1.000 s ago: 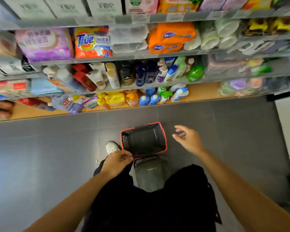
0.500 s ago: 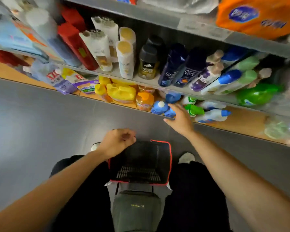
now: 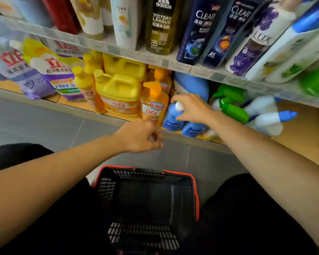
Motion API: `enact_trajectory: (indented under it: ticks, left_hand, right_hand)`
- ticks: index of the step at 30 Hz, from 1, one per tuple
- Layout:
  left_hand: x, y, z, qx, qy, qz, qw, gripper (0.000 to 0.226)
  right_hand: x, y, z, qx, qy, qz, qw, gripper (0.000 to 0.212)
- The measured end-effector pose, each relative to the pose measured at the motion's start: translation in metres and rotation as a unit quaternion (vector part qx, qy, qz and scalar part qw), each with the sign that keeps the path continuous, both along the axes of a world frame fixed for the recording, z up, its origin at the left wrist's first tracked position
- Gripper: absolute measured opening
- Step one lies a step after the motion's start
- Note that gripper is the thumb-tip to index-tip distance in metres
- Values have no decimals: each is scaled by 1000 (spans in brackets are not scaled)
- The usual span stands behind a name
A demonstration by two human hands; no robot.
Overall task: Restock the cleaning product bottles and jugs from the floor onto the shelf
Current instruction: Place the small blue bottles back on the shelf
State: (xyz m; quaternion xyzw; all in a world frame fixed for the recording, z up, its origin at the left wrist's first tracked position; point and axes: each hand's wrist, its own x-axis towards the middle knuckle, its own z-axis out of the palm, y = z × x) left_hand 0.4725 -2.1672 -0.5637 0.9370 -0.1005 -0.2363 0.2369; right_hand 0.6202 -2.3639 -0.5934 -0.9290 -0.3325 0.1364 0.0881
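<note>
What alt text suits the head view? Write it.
The right hand is at the white cap of a blue plastic bottle on the bottom wooden shelf; the left hand hovers curled, holding nothing. A black, red-rimmed plastic basket sits below.

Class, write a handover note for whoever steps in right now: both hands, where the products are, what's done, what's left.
Left hand: curled, holding nothing, in the air before the shelf edge.
Right hand: fingers around the white cap of the blue plastic bottle on the bottom wooden shelf; grip unclear.
Yellow plastic jugs and orange pump bottle stand shelved beside it.
Black mesh basket with red rim: on the floor, no bottles showing inside.
Done: visible stock looks shelved. Left: probably seat the blue bottle.
</note>
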Motion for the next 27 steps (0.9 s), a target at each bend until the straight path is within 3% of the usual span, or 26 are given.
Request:
enact_trajectory:
  ticks: [5,8,10,14,16,18,22,27]
  left_hand:
    - [9,3,7,72,-72,2,995,48]
    - [7,2,11,-40,-80,64,994,82]
    - [3,-6,16,-152,-90,82,981,91]
    - [-11,-23,22,-340,-54,52,937,84]
    - [-17,-27,19,-397,-46,49,915,77]
    - [-24,-31,15,-427,-29,42,903,63]
    - [-32,-45,15,-463,14,55,884,46]
    - [-47,-54,14,-483,62,37,873,55]
  right_hand:
    - [-40,-14,58,149,-37,-50,987,49]
    - [-66,-28,89,253,-9,-110,961,48]
    - [-83,-37,103,304,6,-141,942,44]
    - [-111,-45,122,369,32,-151,916,44]
    - [-123,-49,114,445,58,-191,873,43]
    - [-135,-49,104,492,83,-223,837,43]
    - [-145,-44,104,518,93,-229,819,44]
    - [-191,-42,72,629,63,-307,712,44]
